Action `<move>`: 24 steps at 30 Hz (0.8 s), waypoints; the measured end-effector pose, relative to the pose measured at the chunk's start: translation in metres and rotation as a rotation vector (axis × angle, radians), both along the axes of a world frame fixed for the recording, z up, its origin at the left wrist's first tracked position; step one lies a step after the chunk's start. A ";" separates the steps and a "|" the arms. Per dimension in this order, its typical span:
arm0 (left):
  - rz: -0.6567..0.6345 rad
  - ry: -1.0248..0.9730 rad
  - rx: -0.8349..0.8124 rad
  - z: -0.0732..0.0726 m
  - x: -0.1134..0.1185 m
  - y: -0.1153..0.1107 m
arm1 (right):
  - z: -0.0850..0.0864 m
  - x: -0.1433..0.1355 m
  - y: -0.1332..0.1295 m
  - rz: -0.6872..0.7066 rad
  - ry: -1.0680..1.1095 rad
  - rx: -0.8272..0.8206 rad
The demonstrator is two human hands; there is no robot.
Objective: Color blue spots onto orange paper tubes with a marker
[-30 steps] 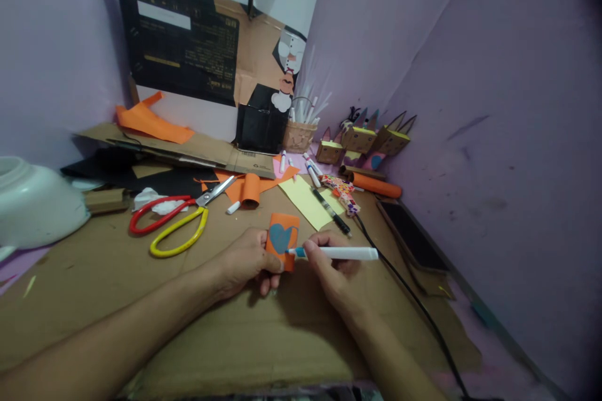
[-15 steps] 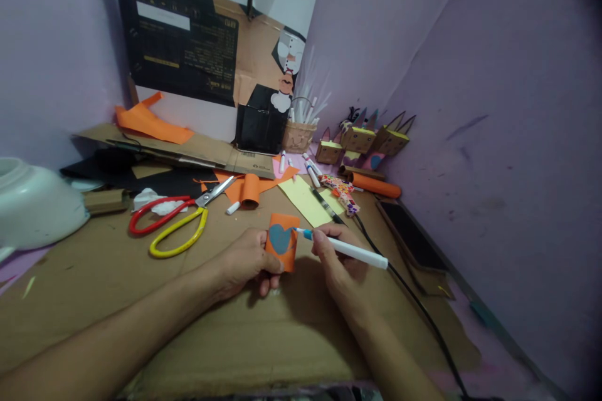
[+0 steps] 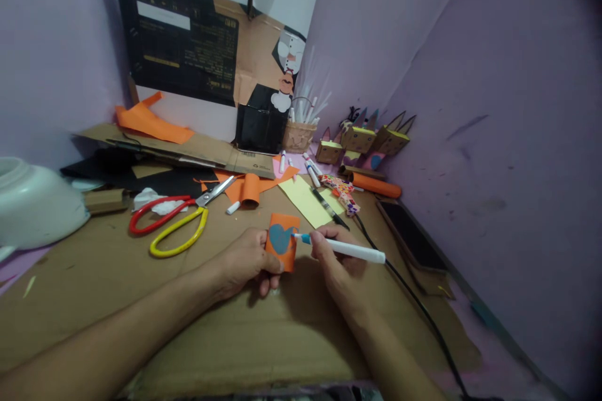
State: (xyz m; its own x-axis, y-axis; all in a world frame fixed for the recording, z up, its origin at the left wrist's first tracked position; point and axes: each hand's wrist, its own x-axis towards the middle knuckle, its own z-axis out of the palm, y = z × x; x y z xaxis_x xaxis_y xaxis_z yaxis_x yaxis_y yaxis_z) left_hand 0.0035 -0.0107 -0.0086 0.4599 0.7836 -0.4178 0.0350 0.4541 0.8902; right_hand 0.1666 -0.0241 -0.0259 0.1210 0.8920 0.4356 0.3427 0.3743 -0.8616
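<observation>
Orange paper, blue heart, white marker

Smooth orange paper (image 3: 288,257), a small upright rectangle, is near the middle of the scene, above brown cardboard (image 3: 211,338). The left hand (image 3: 249,263) pinches its left and lower edges, thumb in front. A flat blue-grey heart (image 3: 280,240) covers much of its face. The right hand (image 3: 336,263) holds a slim white plastic marker (image 3: 357,251) in a narrow finger grip, its tip at the heart's right side. To the left lie metal scissors (image 3: 202,202) with looped red and yellow handles; farther off stands a curled orange tube (image 3: 251,191), beside matte yellow sheets (image 3: 303,200).
</observation>
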 end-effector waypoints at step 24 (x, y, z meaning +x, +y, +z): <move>-0.006 0.013 0.005 -0.001 -0.001 0.001 | 0.004 -0.003 -0.006 0.078 -0.010 -0.038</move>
State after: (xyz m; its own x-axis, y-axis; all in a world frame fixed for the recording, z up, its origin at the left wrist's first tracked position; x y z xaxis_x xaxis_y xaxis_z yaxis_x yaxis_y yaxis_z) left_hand 0.0022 -0.0098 -0.0095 0.4595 0.7826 -0.4199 0.0492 0.4496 0.8919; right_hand 0.1640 -0.0304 -0.0224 0.0464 0.9145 0.4020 0.3228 0.3671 -0.8724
